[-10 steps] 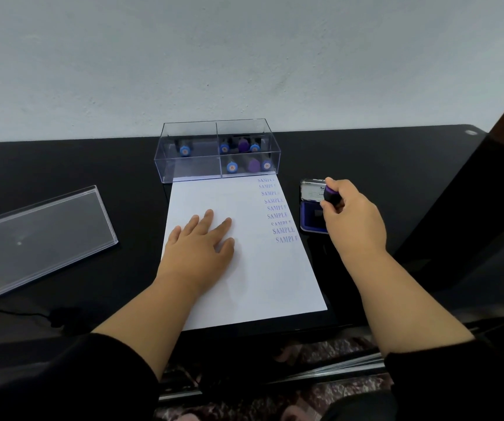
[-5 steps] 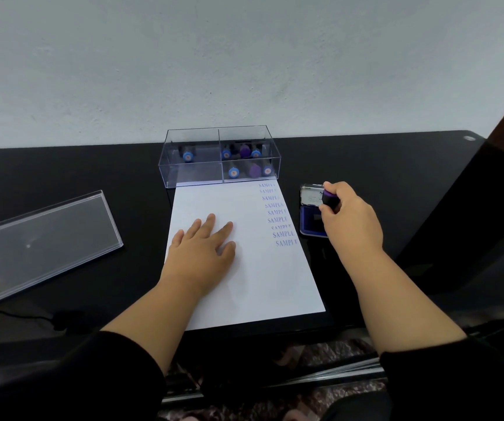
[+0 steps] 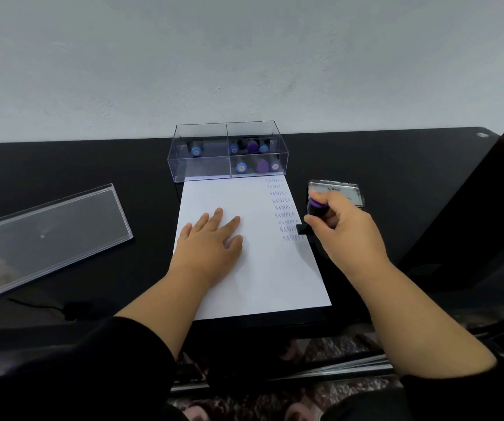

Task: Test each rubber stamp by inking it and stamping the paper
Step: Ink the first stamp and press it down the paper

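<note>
A white sheet of paper (image 3: 262, 268) lies on the black desk, with a column of blue "SAMPLE" prints (image 3: 284, 208) down its right side. My left hand (image 3: 211, 244) rests flat on the paper, fingers spread. My right hand (image 3: 344, 232) grips a rubber stamp with a purple knob (image 3: 316, 208), its black base at the paper's right edge beside the lowest print. The open ink pad (image 3: 340, 191) lies behind that hand, mostly hidden. A clear box (image 3: 229, 151) at the paper's far end holds several stamps with blue and purple knobs.
A clear plastic lid (image 3: 47, 232) lies on the desk to the left. A dark cable (image 3: 47, 308) runs near the front left edge. A dark vertical panel (image 3: 472, 214) rises at the right. The wall stands right behind the box.
My right hand has carried the stamp from the ink pad leftward and toward me, to the paper's right edge. My left hand stays flat on the sheet.
</note>
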The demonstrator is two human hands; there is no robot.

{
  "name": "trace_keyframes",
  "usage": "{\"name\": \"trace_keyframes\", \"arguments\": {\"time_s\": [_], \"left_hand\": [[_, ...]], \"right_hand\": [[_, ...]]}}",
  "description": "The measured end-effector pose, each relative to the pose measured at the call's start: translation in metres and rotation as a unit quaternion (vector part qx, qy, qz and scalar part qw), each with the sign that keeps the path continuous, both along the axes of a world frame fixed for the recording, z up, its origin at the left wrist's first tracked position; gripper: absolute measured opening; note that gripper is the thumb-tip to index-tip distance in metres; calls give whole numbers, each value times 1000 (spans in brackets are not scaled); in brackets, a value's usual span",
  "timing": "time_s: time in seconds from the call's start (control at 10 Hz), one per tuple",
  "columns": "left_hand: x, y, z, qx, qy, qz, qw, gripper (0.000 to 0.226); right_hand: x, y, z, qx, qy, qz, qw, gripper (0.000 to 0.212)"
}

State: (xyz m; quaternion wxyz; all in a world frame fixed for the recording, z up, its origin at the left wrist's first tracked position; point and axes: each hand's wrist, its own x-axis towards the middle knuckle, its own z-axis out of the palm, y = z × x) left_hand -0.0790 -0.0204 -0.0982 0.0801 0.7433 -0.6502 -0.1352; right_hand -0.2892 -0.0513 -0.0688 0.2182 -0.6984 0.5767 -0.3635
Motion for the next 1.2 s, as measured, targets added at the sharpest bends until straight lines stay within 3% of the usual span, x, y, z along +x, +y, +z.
{"name": "trace_keyframes", "arguments": {"time_s": [1.2], "left_hand": [[1,-3,-4,1,-12,-1,1000,48]], "right_hand": [[8,13,-11,-27,64,57,996,32]]}}
